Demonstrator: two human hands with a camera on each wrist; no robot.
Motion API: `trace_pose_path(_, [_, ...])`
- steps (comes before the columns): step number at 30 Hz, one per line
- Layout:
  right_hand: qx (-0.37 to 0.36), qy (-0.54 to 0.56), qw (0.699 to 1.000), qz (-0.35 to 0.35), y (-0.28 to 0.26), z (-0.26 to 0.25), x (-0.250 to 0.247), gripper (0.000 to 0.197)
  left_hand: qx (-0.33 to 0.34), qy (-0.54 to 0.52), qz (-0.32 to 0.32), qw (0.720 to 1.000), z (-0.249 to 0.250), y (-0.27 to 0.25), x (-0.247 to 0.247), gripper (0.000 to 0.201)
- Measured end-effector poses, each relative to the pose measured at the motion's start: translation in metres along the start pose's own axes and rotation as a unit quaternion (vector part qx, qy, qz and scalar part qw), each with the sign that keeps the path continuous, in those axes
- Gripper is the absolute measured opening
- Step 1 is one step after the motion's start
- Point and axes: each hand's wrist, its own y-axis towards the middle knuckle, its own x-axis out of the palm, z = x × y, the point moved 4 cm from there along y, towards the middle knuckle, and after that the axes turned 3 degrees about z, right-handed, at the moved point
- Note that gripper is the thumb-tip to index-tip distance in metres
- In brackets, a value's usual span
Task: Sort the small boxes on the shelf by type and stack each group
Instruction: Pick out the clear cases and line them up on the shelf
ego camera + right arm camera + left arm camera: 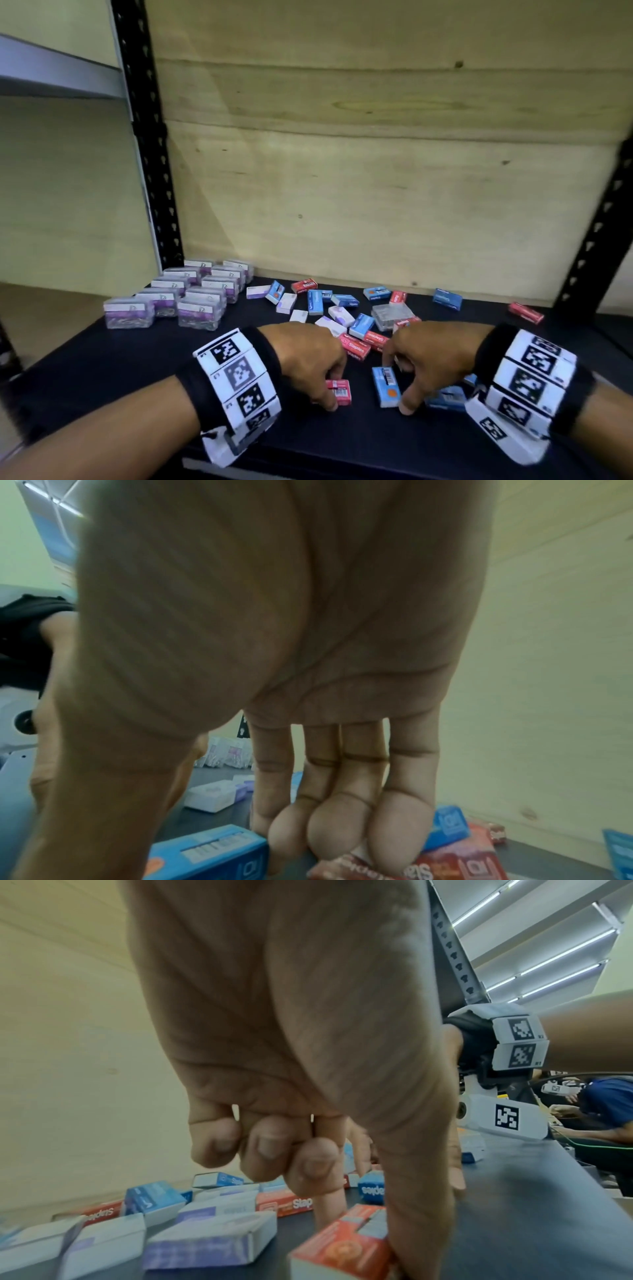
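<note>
On shelf (pixel 102 359), clear boxes (pixel 178 298) already grouped at left; red/blue/white boxes (pixel 342 308) mostly left unsorted mid-shelf. Red box (pixel 339 391) is pinched by left hand (pixel 308 359), blue box (pixel 386 385) by right hand (pixel 428 356), near front edge.

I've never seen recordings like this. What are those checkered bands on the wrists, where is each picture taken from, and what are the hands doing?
The bands carry printed marker squares and a small camera on each wrist. One picture comes from a head camera; the other two look along each palm. A person is sorting small boxes on a dark shelf. The left hand pinches a red box. The right hand holds a blue box between thumb and fingers. Loose red, blue and white boxes lie behind, with rows of clear boxes at the back left.
</note>
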Motion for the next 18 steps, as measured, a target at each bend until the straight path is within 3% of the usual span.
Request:
trace_pose_path(3, [0.003,0.001,1.0,-0.021,0.002,-0.002,0.002,0.056,-0.009,-0.022,-0.006,1.0,-0.005,-0.004,-0.002,0.043])
trace_pose_path(7, [-0.003,-0.008,0.999,-0.049,0.01,-0.006,-0.016,0.059,-0.071,-0.053,0.014,0.996,-0.032,-0.01,-0.016,0.045])
trace_pose_path(13, [-0.032,-0.02,0.998,0.057,0.054,-0.004,-0.079,0.042,-0.196,-0.032,0.085,0.976,-0.113,0.0,-0.037,0.034])
trace_pose_path(18, [-0.041,-0.021,0.996,0.08,0.117,-0.002,-0.102,0.034,-0.286,-0.007,0.054,0.957,-0.165,0.019,-0.036,0.038])
